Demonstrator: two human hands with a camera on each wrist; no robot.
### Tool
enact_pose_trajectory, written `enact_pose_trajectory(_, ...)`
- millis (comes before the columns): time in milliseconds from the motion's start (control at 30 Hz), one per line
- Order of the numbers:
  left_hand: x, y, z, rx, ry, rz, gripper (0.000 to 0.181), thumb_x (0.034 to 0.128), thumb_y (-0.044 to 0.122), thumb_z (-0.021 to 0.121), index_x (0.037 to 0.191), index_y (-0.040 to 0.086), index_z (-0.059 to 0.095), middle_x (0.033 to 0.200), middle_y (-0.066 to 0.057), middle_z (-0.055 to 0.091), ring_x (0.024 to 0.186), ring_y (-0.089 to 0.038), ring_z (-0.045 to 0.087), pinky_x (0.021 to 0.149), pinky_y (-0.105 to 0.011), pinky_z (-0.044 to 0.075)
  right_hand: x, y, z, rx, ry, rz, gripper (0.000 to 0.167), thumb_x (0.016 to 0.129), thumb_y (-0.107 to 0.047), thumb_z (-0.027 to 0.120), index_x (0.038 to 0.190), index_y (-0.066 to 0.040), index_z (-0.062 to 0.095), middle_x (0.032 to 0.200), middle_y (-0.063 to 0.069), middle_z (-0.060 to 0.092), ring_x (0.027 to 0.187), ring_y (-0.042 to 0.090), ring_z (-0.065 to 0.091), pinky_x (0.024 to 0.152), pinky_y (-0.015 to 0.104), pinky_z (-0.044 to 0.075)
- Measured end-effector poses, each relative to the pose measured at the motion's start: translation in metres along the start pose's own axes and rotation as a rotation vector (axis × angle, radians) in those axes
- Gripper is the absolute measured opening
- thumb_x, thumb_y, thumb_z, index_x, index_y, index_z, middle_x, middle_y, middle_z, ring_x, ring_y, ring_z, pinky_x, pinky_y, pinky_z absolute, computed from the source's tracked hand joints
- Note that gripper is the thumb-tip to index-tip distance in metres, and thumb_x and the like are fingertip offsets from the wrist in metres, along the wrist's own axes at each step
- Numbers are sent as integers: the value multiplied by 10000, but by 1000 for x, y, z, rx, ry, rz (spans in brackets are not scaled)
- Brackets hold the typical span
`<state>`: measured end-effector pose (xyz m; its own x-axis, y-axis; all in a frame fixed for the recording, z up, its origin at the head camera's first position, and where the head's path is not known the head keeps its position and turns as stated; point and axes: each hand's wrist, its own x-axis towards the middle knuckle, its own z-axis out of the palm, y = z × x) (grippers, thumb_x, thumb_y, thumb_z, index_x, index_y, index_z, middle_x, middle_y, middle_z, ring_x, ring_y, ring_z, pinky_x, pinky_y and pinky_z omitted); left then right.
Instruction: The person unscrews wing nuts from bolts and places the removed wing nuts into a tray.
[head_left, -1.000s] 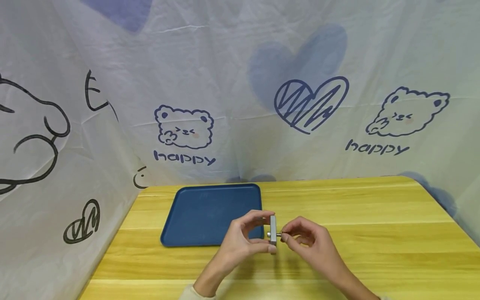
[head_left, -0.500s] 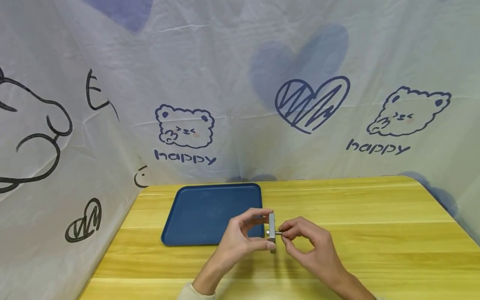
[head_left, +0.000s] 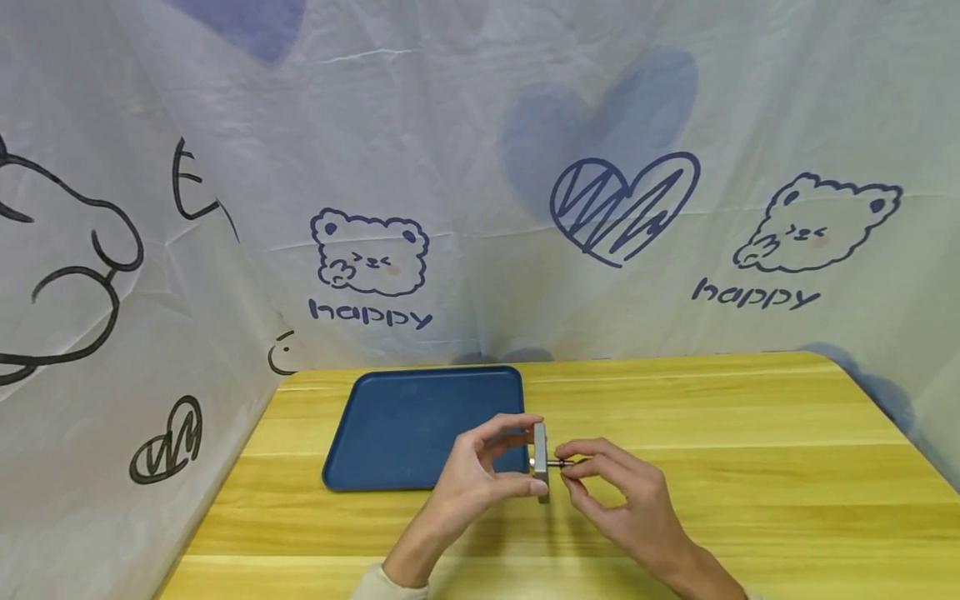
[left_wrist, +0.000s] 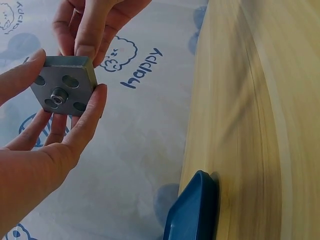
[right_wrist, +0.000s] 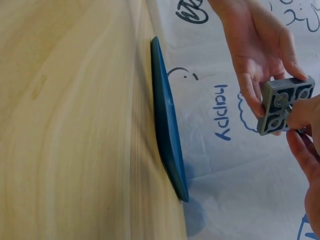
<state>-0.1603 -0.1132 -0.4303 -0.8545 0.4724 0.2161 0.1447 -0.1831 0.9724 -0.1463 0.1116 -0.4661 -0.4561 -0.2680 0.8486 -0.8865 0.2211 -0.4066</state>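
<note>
My left hand [head_left: 474, 478] grips a square grey block [head_left: 540, 454] by opposite edges, holding it upright above the table. The left wrist view shows the flat face of the block [left_wrist: 57, 85] with several round holes and a small metal piece [left_wrist: 59, 96] sticking out near its middle. On the block's other side, the fingertips of my right hand [head_left: 637, 504] pinch a thin metal rod [head_left: 557, 463] that passes into the block. Recesses show in the face of the block [right_wrist: 280, 97] in the right wrist view, where my right fingers partly cover it.
A blue tray [head_left: 420, 429] lies on the wooden table [head_left: 712, 433], behind and left of my hands. White cloth [head_left: 480, 167] with blue and black drawings hangs behind the table and at its left.
The block and my left hand have shifted slightly left. More of the rod shows between the block and my right fingertips, and my right fingers have changed their pinch a little.
</note>
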Motion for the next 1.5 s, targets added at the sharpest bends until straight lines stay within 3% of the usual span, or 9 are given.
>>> enact_pose_trajectory(267,0,0,-1,3,6,4,622,829,-60,818,1398,77,609,1433,-204,520,1317,-312,533,894,-450,624,2,0,0,-15,-1,15,457,687,208,807,1012,-108,754,1099,131,716,958,259,714,919,187,569)
enact_pose_trajectory(400,0,-1,-1,-8,7,0,630,829,-54,823,1405,67,600,1443,-211,507,1327,-303,526,903,-452,621,2,-1,-2,18,-5,71,489,693,198,825,1073,-100,753,1123,125,718,995,241,710,936,204,569)
enact_pose_trajectory(567,1,-1,0,-7,13,4,650,811,-70,831,1404,59,598,1442,-185,513,1334,-301,521,911,-464,616,5,-4,-6,132,24,192,417,814,233,718,1129,-39,733,1139,143,713,1036,238,705,896,260,603)
enact_pose_trajectory(667,2,-2,0,7,15,15,660,794,-101,828,1394,58,605,1422,-186,529,1325,-311,528,910,-468,616,7,-6,-8,181,39,325,326,912,186,647,1147,-27,720,1119,138,712,1022,235,710,862,291,621)
enact_pose_trajectory(800,2,-3,2,33,8,35,675,767,-148,822,1378,45,612,1376,-202,554,1305,-330,541,912,-473,614,9,-8,-10,286,15,589,179,1005,10,633,1175,14,689,1114,155,714,1013,219,720,838,354,637)
enact_pose_trajectory(900,3,-5,4,60,1,49,676,753,-171,821,1364,37,620,1355,-197,562,1291,-326,551,913,-463,615,10,-9,-11,403,-19,790,254,1023,-111,651,1208,64,650,1132,206,699,1001,242,730,837,419,639)
enact_pose_trajectory(1033,3,-7,7,95,-20,64,665,748,-184,819,1349,28,627,1334,-188,552,1271,-316,550,911,-459,615,12,-8,-13,518,-74,967,374,1023,-198,667,1233,107,612,1115,227,697,937,305,741,824,503,632)
enact_pose_trajectory(1200,3,-7,10,115,-36,49,665,748,-180,822,1343,48,632,1321,-165,550,1265,-296,543,912,-466,616,11,-7,-16,571,-145,1026,414,1036,-220,649,1238,137,593,1059,192,737,890,306,746,805,538,627)
enact_pose_trajectory(1500,2,-8,10,126,-28,25,661,753,-152,836,1342,76,642,1316,-143,559,1255,-287,548,909,-446,619,9,-4,-18,628,-199,1058,341,1028,-195,658,1193,102,631,1031,161,728,899,253,740,785,443,650)
